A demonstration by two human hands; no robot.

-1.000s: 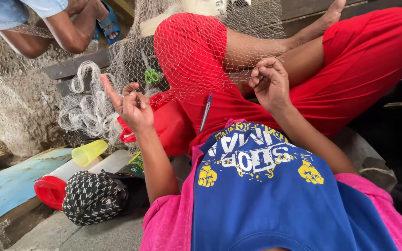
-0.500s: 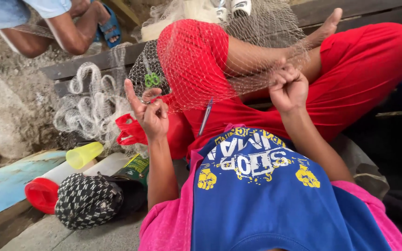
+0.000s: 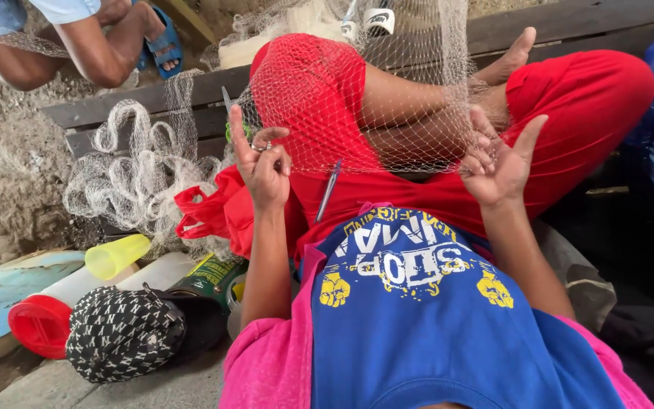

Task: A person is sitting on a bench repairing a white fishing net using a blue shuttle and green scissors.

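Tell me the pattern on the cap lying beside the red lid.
Black cap with small white repeating marks, head view.

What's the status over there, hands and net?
Left hand pinching fishing net, finger raised. Right hand open, fingertips in mesh. Net draped over knees. Nothing blocking.

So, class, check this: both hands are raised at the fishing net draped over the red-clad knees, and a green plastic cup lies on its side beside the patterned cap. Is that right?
Not quite. In the head view the plastic cup is yellow, not green. The rest holds: the left hand and right hand are raised at the fishing net draped over the red-clad knees, and the cup lies on its side beside the patterned cap.
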